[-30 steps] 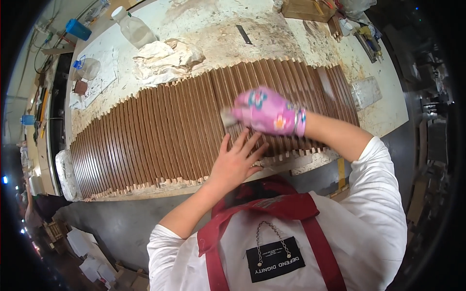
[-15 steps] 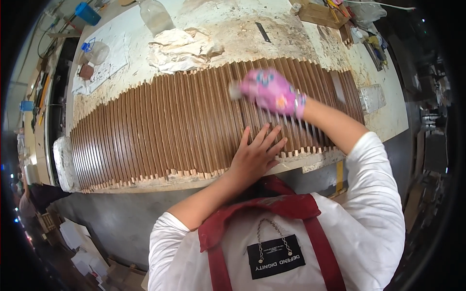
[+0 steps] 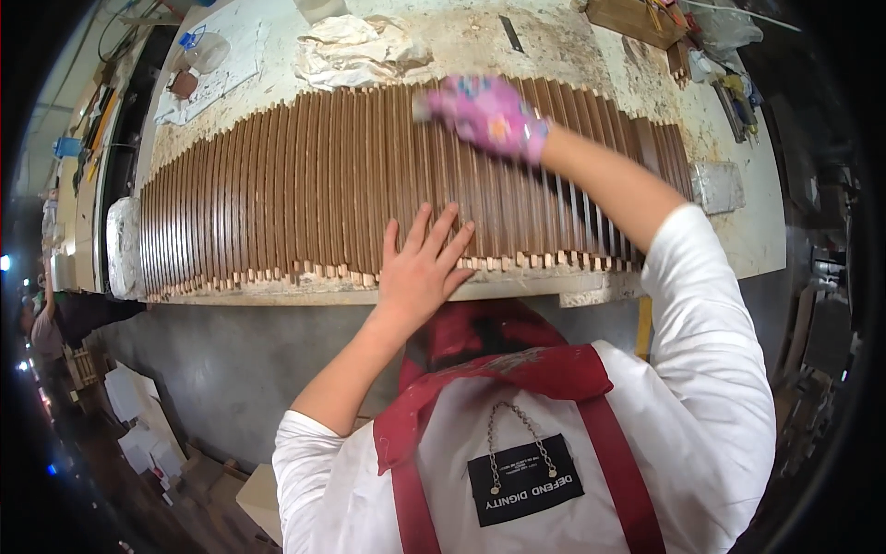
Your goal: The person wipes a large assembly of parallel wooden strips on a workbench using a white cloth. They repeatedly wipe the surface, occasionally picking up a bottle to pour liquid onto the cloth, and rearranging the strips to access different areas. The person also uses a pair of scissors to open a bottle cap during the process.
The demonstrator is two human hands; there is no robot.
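Observation:
A long row of brown wooden strips with pale ends lies side by side across the table. My bare left hand rests on the near part of the strips, its fingers spread. Over their far part, my right hand wears a pink flowered glove. Its fingers are closed on a small pale pad, which is blurred by motion and lies at or just above the strips. What the pad is made of, I cannot tell.
Wrapped blocks stand at the row's left end and right end. Beyond the strips lie a crumpled cream cloth, a clear jug, a black flat bar and a wooden box. Another person is far left.
Both hands have moved left along the strips, the gloved right one also a little farther away with the pad. The whole view has shifted, so the table sits higher in it.

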